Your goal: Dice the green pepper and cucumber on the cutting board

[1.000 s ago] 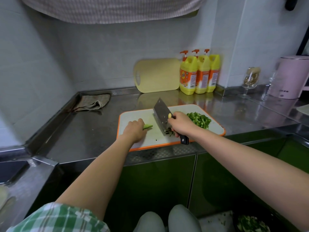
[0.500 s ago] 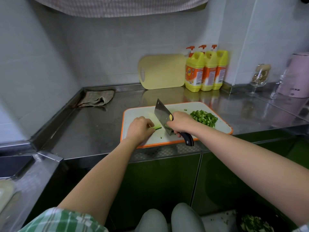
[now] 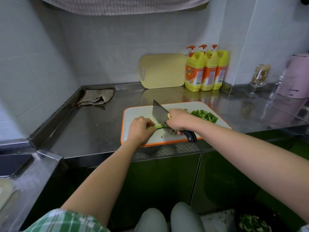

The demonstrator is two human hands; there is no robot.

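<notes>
My left hand (image 3: 140, 128) pins a green vegetable strip (image 3: 158, 126) against the white, orange-rimmed cutting board (image 3: 138, 113), fingers curled over it, near the board's 8 o'clock. My right hand (image 3: 179, 120) grips the black handle of the cleaver (image 3: 159, 113). The blade is tilted, and its edge is down on the strip just beside my left fingertips. A pile of diced green pieces (image 3: 204, 115) lies at the board's 2 o'clock.

On the steel surface (image 3: 93, 131), a folded cloth (image 3: 96, 97) sits at 10 o'clock from the board. A yellow chopping board (image 3: 163, 71) leans on the wall at 12. Three yellow detergent bottles (image 3: 206, 71) stand at 1 o'clock, touching one another.
</notes>
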